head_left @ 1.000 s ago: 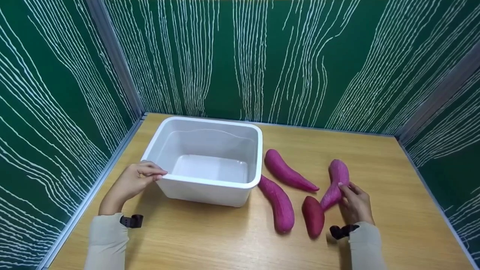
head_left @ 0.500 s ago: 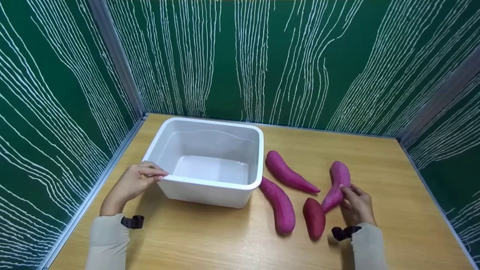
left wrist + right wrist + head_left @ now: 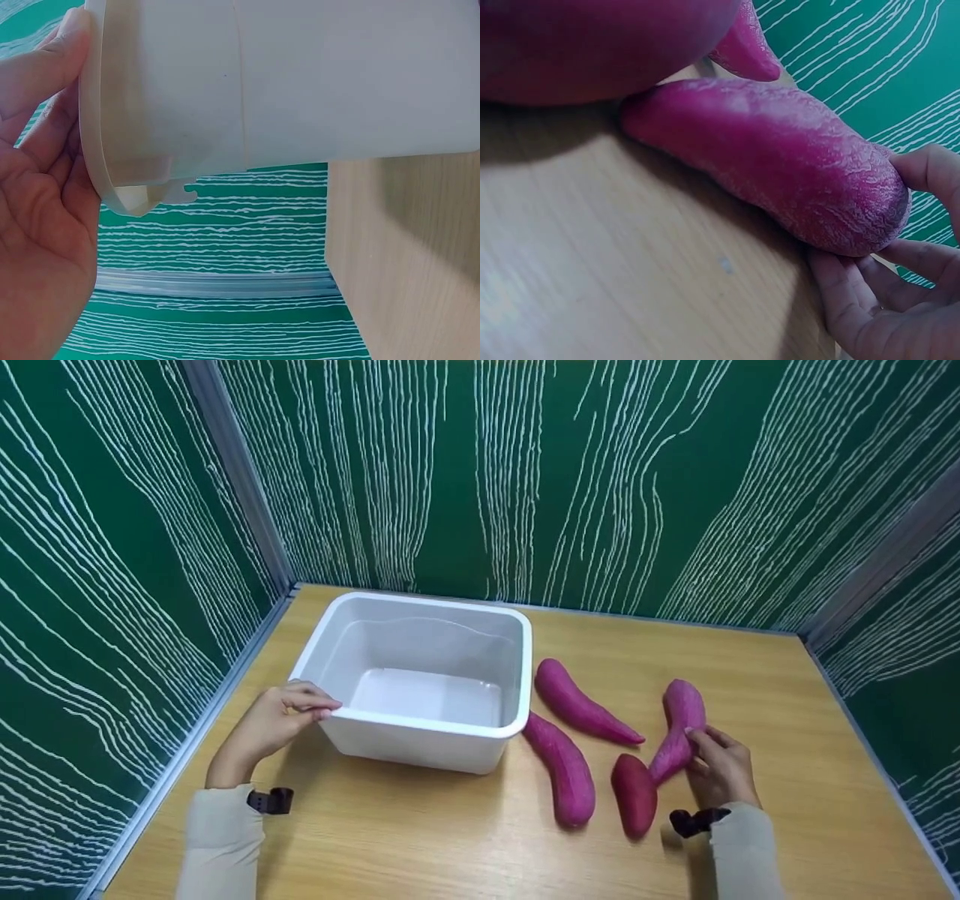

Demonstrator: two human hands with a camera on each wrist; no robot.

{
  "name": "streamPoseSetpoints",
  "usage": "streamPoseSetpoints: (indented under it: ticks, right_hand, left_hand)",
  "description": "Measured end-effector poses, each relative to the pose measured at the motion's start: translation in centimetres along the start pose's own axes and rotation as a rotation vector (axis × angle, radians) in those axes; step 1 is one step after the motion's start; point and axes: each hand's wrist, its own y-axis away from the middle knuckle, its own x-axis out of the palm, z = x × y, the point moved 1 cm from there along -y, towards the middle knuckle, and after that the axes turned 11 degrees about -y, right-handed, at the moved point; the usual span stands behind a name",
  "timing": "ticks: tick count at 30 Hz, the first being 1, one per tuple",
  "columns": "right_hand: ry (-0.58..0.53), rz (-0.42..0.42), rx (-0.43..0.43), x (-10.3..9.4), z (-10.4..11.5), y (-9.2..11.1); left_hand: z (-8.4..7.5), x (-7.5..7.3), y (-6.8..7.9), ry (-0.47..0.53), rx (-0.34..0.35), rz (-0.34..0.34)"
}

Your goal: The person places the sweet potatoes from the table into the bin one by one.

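In the head view a white plastic bin point(image 3: 420, 746) stands on the table's left half, with nothing visible inside. My left hand point(image 3: 274, 722) pinches its near left rim; the left wrist view shows the thumb point(image 3: 73, 37) against that rim. At the right, my right hand point(image 3: 724, 765) holds a curved pink-purple sweet potato point(image 3: 684, 709) between thumb and fingers. This sweet potato point(image 3: 780, 157) lies on the wood in the right wrist view. Its thin end meets a shorter, redder sweet potato point(image 3: 634, 795).
Two more long sweet potatoes, one farther back point(image 3: 581, 701) and one nearer point(image 3: 566, 776), lie between the bin and my right hand. The nearer one's tip is beside the bin's right corner. Green walls with white lines point(image 3: 450, 472) enclose the wooden table point(image 3: 390, 840).
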Motion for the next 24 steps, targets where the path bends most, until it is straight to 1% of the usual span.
streamPoseSetpoints:
  ticks: [8,15,17,19,24]
  right_hand:
    - [-0.008,0.000,-0.002,-0.06,0.06,-0.04]
    - [0.108,-0.001,-0.032,-0.27,0.10,0.01]
    - [0.091,-0.007,-0.018,-0.21,0.17,0.09]
    - [0.050,-0.011,-0.004,-0.17,0.23,0.10]
    - [0.041,-0.005,-0.007,-0.20,0.43,0.27]
  left_hand:
    - [0.10,0.06,-0.09,0.011,-0.004,0.001]
    - [-0.01,0.17,0.02,-0.009,0.021,-0.026]
    - [-0.06,0.15,0.06,-0.007,0.012,-0.024]
    - [-0.11,0.11,0.07,-0.003,0.006,-0.020]
    - [-0.13,0.07,0.09,0.007,-0.009,-0.011]
